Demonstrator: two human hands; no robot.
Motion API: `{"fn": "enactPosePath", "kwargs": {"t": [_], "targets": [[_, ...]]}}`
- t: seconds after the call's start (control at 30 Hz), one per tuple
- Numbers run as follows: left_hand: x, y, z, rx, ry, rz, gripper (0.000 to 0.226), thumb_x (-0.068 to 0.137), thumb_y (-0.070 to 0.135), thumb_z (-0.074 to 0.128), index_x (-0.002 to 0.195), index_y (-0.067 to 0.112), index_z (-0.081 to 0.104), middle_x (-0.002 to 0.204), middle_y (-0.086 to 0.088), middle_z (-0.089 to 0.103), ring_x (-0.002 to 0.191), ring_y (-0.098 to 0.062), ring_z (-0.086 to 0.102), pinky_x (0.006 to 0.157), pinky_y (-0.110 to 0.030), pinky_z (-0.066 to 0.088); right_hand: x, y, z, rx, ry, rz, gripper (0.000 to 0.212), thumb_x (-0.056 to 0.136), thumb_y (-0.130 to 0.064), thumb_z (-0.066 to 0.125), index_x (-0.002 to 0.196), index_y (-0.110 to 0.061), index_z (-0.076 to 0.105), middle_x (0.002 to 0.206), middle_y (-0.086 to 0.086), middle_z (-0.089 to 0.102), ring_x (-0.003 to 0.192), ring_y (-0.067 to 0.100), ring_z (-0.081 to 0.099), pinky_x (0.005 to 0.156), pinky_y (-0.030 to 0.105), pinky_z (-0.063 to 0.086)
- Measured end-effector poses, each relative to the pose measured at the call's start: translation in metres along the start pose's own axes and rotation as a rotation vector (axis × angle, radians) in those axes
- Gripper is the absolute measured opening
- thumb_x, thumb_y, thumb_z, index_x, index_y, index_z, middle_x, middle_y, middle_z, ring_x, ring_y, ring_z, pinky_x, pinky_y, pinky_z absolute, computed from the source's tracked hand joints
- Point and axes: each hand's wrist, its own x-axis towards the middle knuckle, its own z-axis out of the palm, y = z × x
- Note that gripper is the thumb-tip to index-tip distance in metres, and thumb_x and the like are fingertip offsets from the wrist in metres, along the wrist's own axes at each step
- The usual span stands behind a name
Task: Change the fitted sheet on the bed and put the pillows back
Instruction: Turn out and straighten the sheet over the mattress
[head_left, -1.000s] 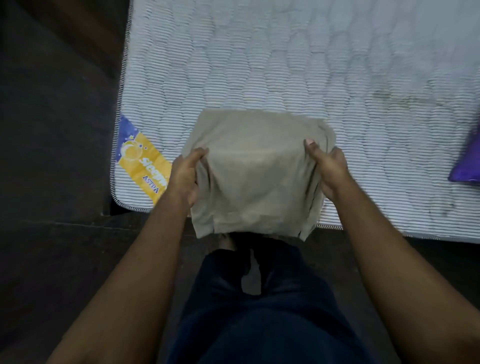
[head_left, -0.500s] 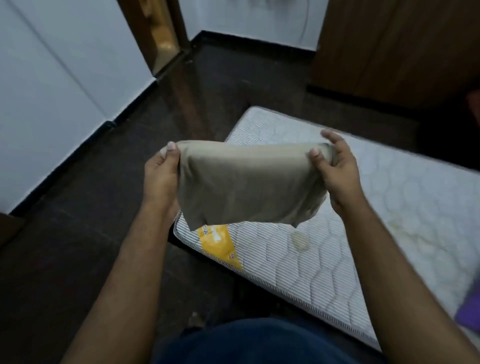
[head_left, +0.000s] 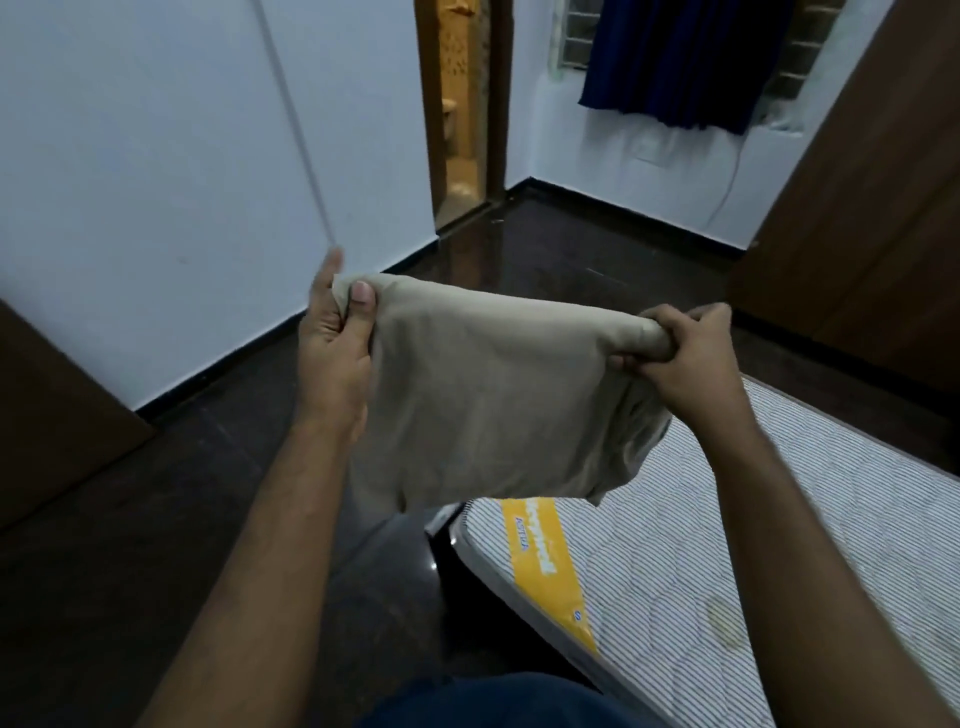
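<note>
holding one folded beige sheet in the air, two bare hands are in view, one at each top corner. left hand: thumb pressed on the near face of the cloth, pinching the upper left corner against the palm, the other fingers behind the fabric with one fingertip showing above it. right hand: fingers curled round the bunched upper right corner, gripping it in a closed fist. the sheet hangs between the two hands as a single folded piece, its top edge stretched roughly level, its lower edge loose and uneven, with several layers showing at the lower right. it hangs above the near corner of the mattress and the floor, not touching either as far as can be seen

one bare mattress, striped and quilted, lies low at the right with no sheet on it; one yellow label crosses its near corner. one faint stain shows on its top

one dark glossy floor. one pale wall at the left. one open doorway beyond. one dark blue curtain over a window. one brown wooden panel at the right and one more at the left edge. dark blue clothing of the person shows at the bottom edge
</note>
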Motion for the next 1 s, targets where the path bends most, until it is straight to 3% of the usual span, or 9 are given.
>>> {"fn": "enactPosePath", "kwargs": {"t": [0.07, 0.13, 0.27, 0.37, 0.57, 0.67, 0.77, 0.9, 1.0], "targets": [[0.013, 0.008, -0.030, -0.003, -0.001, 0.002, 0.029, 0.106, 0.028, 0.053, 0.127, 0.015, 0.067, 0.115, 0.005, 0.073, 0.104, -0.015, 0.065, 0.097, -0.039, 0.054, 0.004, -0.024, 0.025, -0.124, 0.020, -0.051, 0.045, 0.067, -0.053, 0.088, 0.104, -0.036, 0.070, 0.127, 0.002, 0.034, 0.122, 0.028, 0.035, 0.108, 0.049, 0.033], [0.031, 0.014, -0.065, 0.058, 0.008, 0.032, 0.026, 0.105, 0.031, 0.054, 0.098, 0.018, 0.076, 0.099, -0.009, 0.070, 0.090, -0.024, 0.060, 0.085, -0.044, 0.051, 0.010, -0.048, 0.055, -0.137, -0.004, -0.077, 0.043, 0.064, -0.056, 0.088, 0.098, -0.036, 0.070, 0.135, -0.004, 0.043, 0.128, 0.027, 0.036, 0.104, 0.048, 0.029], [0.078, 0.013, -0.117, 0.100, 0.025, 0.034, 0.030, 0.105, 0.032, 0.055, 0.082, 0.019, 0.069, 0.085, -0.011, 0.058, 0.083, -0.022, 0.049, 0.075, -0.039, 0.044, 0.023, -0.087, 0.103, 0.059, -0.084, -0.045, 0.038, 0.065, -0.047, 0.091, 0.091, -0.029, 0.068, 0.087, -0.015, 0.069, 0.094, 0.017, 0.064, 0.086, 0.041, 0.050], [0.116, -0.002, -0.134, 0.045, 0.072, -0.016, 0.033, 0.105, 0.032, 0.055, 0.075, 0.020, 0.064, 0.079, -0.007, 0.053, 0.078, -0.020, 0.045, 0.072, -0.036, 0.041, 0.047, -0.106, 0.128, 0.097, -0.099, -0.047, 0.038, 0.065, -0.044, 0.091, 0.090, -0.029, 0.067, 0.082, -0.013, 0.070, 0.086, 0.012, 0.065, 0.075, 0.036, 0.053], [0.198, -0.032, -0.152, -0.004, 0.089, -0.119, 0.034, 0.107, 0.028, 0.052, 0.083, 0.020, 0.075, 0.084, -0.002, 0.072, 0.076, -0.014, 0.063, 0.069, -0.028, 0.055, 0.130, -0.131, 0.181, 0.172, -0.176, -0.166, 0.055, 0.082, -0.034, 0.083, 0.130, -0.048, 0.061, 0.110, -0.009, 0.059, 0.104, 0.006, 0.055, 0.090, 0.019, 0.041], [0.262, -0.041, -0.157, 0.007, 0.091, -0.139, 0.040, 0.107, 0.027, 0.051, 0.078, 0.023, 0.078, 0.082, 0.001, 0.074, 0.075, -0.012, 0.065, 0.072, -0.028, 0.055, 0.182, -0.142, 0.220, 0.164, -0.287, -0.229, 0.051, 0.090, -0.025, 0.076, 0.136, -0.040, 0.061, 0.109, -0.006, 0.052, 0.101, 0.000, 0.053, 0.086, 0.005, 0.035], [0.329, -0.051, -0.159, 0.079, 0.042, -0.180, 0.033, 0.105, 0.033, 0.056, 0.087, 0.011, 0.072, 0.087, -0.015, 0.067, 0.079, -0.024, 0.059, 0.071, -0.035, 0.053, 0.236, -0.146, 0.252, 0.206, -0.306, -0.211, 0.040, 0.088, -0.018, 0.078, 0.123, -0.035, 0.066, 0.113, -0.009, 0.064, 0.107, 0.002, 0.058, 0.093, 0.013, 0.042], [0.422, -0.065, -0.150, 0.188, -0.017, -0.184, 0.024, 0.099, 0.026, 0.066, 0.086, 0.006, 0.067, 0.080, -0.008, 0.069, 0.073, -0.021, 0.062, 0.063, -0.029, 0.052, 0.313, -0.156, 0.284, 0.199, -0.238, -0.175, 0.039, 0.085, -0.021, 0.081, 0.121, -0.026, 0.069, 0.120, -0.011, 0.068, 0.115, 0.007, 0.060, 0.101, 0.032, 0.048], [0.480, -0.084, -0.138, 0.239, -0.063, -0.183, 0.012, 0.094, 0.020, 0.072, 0.102, 0.011, 0.073, 0.098, -0.005, 0.078, 0.092, -0.021, 0.074, 0.077, -0.034, 0.058, 0.362, -0.163, 0.297, 0.172, -0.186, -0.133, 0.040, 0.084, -0.017, 0.081, 0.120, -0.027, 0.068, 0.120, -0.009, 0.067, 0.115, 0.008, 0.059, 0.098, 0.020, 0.044]]}}
